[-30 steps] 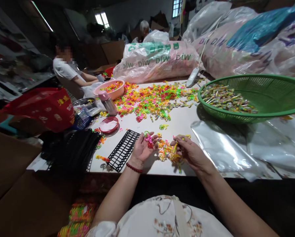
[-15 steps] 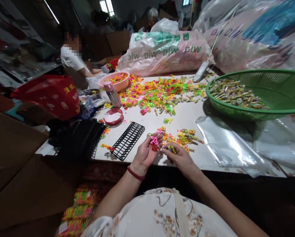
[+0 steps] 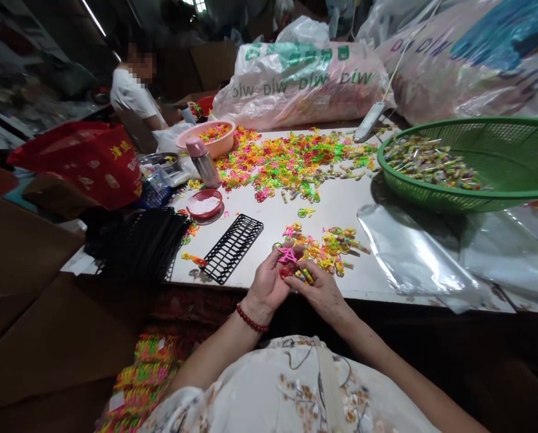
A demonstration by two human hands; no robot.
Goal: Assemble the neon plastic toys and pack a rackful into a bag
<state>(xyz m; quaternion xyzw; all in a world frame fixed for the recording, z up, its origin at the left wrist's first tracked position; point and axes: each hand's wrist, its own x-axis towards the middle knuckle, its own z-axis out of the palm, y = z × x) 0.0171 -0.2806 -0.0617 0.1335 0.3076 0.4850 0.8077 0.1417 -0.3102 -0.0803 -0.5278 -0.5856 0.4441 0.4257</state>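
Just at the counter's [image 3: 336,207] near edge, the left hand [image 3: 269,284] curls closed around pink clips [image 3: 287,256], while the right hand [image 3: 321,290] pinches a stick [image 3: 304,276] against them. A bright pile [image 3: 330,245] lies just beyond.

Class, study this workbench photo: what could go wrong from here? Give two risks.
1. The left hand pinches a pink piece and the right hand a striped piece right at the edge of the table; either might slip and drop into the lap.
2. The clear bags overhang that edge; a nudge could slide them off.
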